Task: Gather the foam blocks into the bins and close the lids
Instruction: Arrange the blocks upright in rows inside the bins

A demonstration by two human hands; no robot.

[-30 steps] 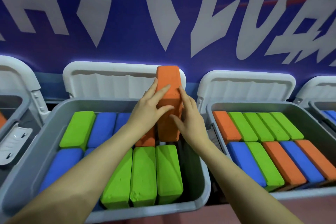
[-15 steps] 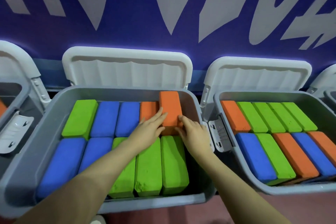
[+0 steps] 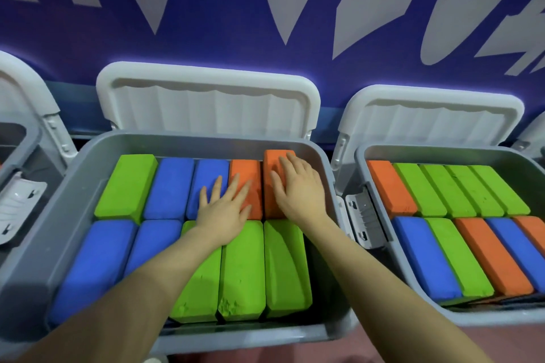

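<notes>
A grey bin (image 3: 88,162) in front of me holds two rows of green, blue and orange foam blocks. Its white lid (image 3: 206,97) stands open against the wall. My right hand (image 3: 298,188) lies flat, fingers spread, on the orange block (image 3: 272,162) at the back right corner, which sits slightly higher than its neighbours. My left hand (image 3: 224,209) rests flat across a second orange block (image 3: 244,169) and the blue block (image 3: 211,171) beside it. Neither hand grips anything.
A second grey bin (image 3: 442,152) full of blocks stands to the right, its white lid (image 3: 427,115) open and a latch (image 3: 364,218) hanging on its left side. Part of a third bin (image 3: 17,138) shows at the left. A blue lettered wall (image 3: 236,38) runs behind.
The orange block went from upright above the bin to lying in the back right corner. Both hands let go of its sides and now press flat on the blocks.
</notes>
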